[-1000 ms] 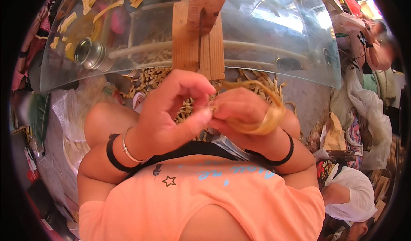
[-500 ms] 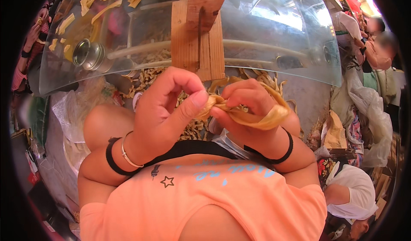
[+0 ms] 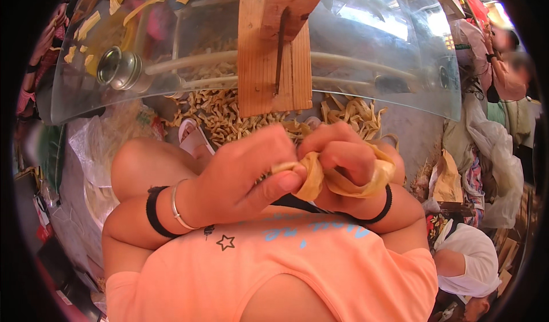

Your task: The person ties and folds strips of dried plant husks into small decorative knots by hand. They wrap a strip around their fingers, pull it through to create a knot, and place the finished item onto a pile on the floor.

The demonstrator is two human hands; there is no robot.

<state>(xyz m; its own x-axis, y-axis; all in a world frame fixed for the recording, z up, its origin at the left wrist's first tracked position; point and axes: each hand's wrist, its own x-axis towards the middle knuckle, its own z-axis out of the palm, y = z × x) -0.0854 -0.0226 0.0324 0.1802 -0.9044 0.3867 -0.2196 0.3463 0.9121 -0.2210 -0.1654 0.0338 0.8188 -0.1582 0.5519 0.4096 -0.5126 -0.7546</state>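
At the bottom, nearest the camera, is the person's own orange shirt [image 3: 189,279], printed with a star outline and blue lettering. Just beyond it, the two bare hands meet in front of the body. The left hand [image 3: 243,170], a little blurred, has its thumb and curled fingers closed on one end of a pale tan, leaf-like strip [image 3: 311,176]. The right hand [image 3: 343,150] grasps the same strip with bent fingers, and the rest of the strip curves in a loop around that hand. Each wrist wears a black band; the left also has a silver bangle [image 3: 176,207]. Beyond the hands, between the knees, a sandal [image 3: 194,138] shows on one foot, beside a heap of tan strips [image 3: 229,116] on the floor. Clear plastic sheeting [image 3: 108,150] lies to the left, and a whitish plastic bag [image 3: 492,144] to the right. Farther off stands a glass worktop [image 3: 360,42]. Wooden boards [image 3: 251,76] jut over its near edge, carrying a wooden block [image 3: 294,7] with a thin dark rod [image 3: 281,53] against it. More loose strips [image 3: 146,6] lie at the worktop's far left. Other people are partly visible: one in white [image 3: 472,259] at lower right, another in pink [image 3: 506,82] at upper right.
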